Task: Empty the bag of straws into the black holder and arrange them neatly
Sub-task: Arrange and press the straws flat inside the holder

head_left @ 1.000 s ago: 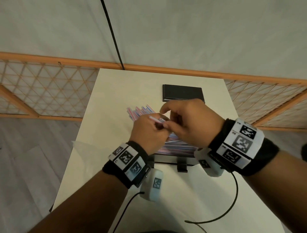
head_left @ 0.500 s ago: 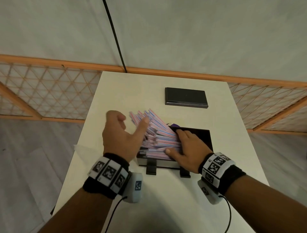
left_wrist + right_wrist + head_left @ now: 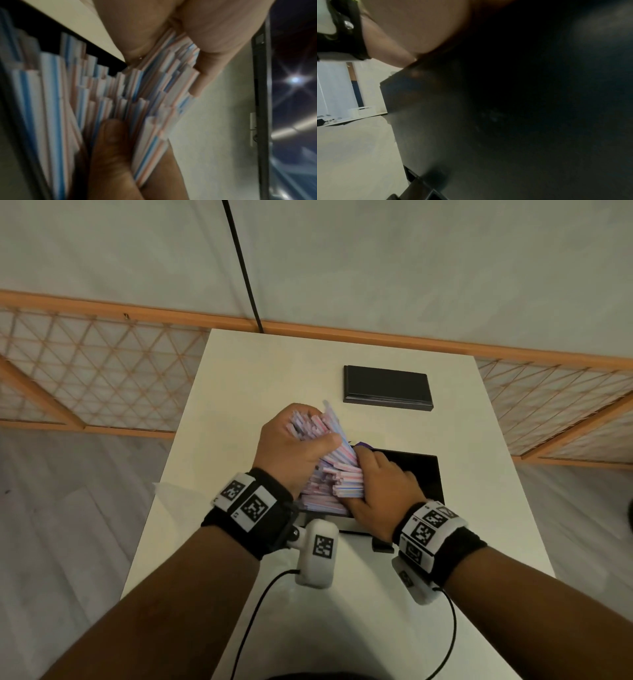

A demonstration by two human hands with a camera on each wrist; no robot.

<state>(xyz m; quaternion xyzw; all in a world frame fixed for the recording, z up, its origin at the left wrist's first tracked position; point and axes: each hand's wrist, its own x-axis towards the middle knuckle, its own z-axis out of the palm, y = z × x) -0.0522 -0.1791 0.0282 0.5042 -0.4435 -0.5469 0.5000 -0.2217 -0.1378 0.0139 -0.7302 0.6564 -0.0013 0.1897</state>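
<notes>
A thick bundle of white straws [image 3: 342,474] with pink and blue stripes lies slanted, its right part down in the black holder [image 3: 424,474] and its left ends sticking up and out. My left hand [image 3: 308,433] grips the raised left ends, fingers over the top and thumb on the near side. The left wrist view shows the straws [image 3: 102,88] fanned unevenly between thumb and fingers [image 3: 205,54]. My right hand [image 3: 363,474] curls over the straws' right ends inside the holder. The right wrist view is mostly dark against the holder's wall [image 3: 488,121].
The holder's flat black lid [image 3: 387,387] lies farther back on the white table [image 3: 239,392]. A clear plastic film [image 3: 164,491] pokes over the table's left edge. Something small and purple [image 3: 363,445] shows behind the straws. A wooden lattice rail runs behind the table.
My left hand, open beside the straws' left ends half a second ago, has closed round them. My right hand stays on the right ends, its fingers now more bent.
</notes>
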